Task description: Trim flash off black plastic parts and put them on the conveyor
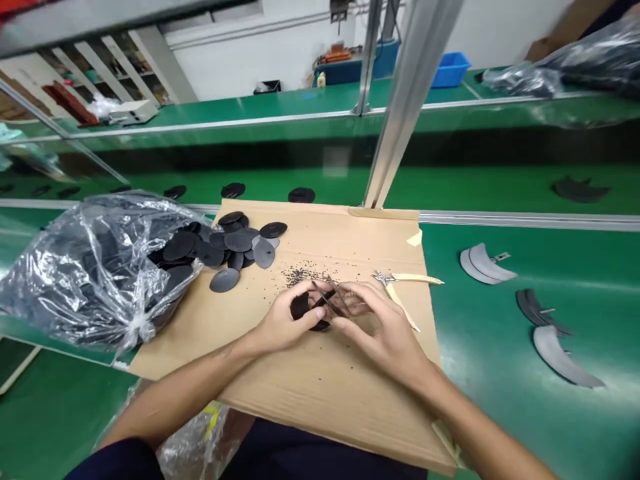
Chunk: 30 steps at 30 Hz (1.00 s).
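My left hand (287, 321) is closed round several black oval plastic discs (300, 305), held over the cardboard sheet (280, 373). Facing it, my right hand (384, 327) has its thumb and fingers on a thin dark disc (338, 301) seen nearly edge-on. The two hands almost meet, and the fingers hide part of the pieces between them. Just behind them, small black bits (303, 273) are scattered on the cardboard. Cutting pliers (385, 279) with cream handles lie spread, close to my right hand.
Loose black discs (237, 240) lie in a pile at the back left, beside a clear plastic bag (90, 273) full of them. Curved grey parts (563, 353) rest on the green table (480, 373) at right. A metal post (400, 107) rises behind the cardboard.
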Each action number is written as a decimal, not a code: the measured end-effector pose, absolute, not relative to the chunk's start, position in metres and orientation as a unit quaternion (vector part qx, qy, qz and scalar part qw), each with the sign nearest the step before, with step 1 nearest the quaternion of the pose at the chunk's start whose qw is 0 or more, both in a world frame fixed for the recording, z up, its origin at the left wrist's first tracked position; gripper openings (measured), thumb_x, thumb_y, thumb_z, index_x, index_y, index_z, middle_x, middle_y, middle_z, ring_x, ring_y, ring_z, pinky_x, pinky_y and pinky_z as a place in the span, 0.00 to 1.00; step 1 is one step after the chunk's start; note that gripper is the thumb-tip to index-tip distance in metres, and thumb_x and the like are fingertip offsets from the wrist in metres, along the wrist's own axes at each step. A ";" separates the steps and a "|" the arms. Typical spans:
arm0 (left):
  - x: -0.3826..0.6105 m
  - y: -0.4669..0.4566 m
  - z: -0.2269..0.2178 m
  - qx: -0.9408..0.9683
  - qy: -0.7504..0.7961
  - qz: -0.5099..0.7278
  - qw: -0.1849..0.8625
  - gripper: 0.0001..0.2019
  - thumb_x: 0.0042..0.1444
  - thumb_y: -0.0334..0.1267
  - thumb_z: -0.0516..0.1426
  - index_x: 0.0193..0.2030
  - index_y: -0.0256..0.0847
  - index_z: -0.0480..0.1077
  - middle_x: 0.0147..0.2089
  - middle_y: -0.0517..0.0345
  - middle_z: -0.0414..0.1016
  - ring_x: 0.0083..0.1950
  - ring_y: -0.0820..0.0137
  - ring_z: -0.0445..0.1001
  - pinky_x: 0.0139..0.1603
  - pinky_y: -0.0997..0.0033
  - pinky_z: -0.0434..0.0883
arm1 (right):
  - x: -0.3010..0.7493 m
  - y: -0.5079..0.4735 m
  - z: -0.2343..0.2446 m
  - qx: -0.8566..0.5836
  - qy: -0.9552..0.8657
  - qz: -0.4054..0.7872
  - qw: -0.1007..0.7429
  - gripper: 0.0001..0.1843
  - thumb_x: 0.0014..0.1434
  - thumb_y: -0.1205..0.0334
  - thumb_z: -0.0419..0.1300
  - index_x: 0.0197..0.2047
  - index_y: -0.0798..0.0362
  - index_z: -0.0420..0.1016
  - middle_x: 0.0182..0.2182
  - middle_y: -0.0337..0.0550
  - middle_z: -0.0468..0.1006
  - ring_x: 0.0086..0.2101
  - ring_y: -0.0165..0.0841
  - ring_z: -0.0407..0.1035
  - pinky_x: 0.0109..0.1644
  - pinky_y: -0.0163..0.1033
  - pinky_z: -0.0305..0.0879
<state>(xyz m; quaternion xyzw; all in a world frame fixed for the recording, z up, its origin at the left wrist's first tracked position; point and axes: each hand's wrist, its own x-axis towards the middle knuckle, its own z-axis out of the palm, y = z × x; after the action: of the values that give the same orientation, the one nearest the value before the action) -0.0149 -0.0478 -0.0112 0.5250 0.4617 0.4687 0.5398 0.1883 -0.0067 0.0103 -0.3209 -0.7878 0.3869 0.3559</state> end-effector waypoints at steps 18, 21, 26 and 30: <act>-0.025 -0.040 -0.007 0.387 0.221 0.450 0.774 0.33 0.49 0.48 0.70 0.58 0.36 0.69 0.44 0.46 0.76 0.48 0.60 0.77 0.48 0.59 0.78 | 0.192 -0.006 0.011 -0.353 -0.605 0.650 0.294 0.23 0.66 0.40 0.59 0.50 0.50 0.75 0.36 0.44 0.77 0.36 0.36 0.74 0.39 0.40 0.75; -0.026 -0.040 -0.010 0.377 0.222 0.437 0.786 0.32 0.49 0.49 0.70 0.58 0.37 0.69 0.44 0.45 0.77 0.47 0.60 0.79 0.44 0.60 0.80 | 0.192 -0.007 0.010 -0.366 -0.616 0.636 0.288 0.23 0.67 0.38 0.58 0.49 0.49 0.75 0.36 0.43 0.77 0.37 0.37 0.75 0.38 0.41 0.76; -0.027 -0.041 -0.010 0.367 0.202 0.450 0.789 0.30 0.52 0.48 0.69 0.58 0.36 0.70 0.44 0.45 0.78 0.47 0.59 0.80 0.46 0.59 0.80 | 0.193 -0.007 0.010 -0.365 -0.617 0.636 0.286 0.25 0.67 0.35 0.55 0.45 0.49 0.75 0.37 0.45 0.78 0.36 0.39 0.74 0.42 0.44 0.75; -0.031 -0.041 -0.010 0.361 0.188 0.440 0.800 0.29 0.54 0.46 0.68 0.60 0.36 0.71 0.46 0.44 0.79 0.50 0.59 0.79 0.49 0.58 0.79 | 0.194 -0.007 0.010 -0.374 -0.616 0.630 0.290 0.25 0.66 0.35 0.56 0.48 0.48 0.76 0.35 0.44 0.76 0.35 0.39 0.73 0.40 0.44 0.73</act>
<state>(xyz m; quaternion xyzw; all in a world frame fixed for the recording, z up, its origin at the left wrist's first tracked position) -0.0309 -0.0410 -0.0097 0.3607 0.1884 0.4402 0.8004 0.1941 -0.0068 0.0095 -0.3741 -0.6161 0.6296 0.2900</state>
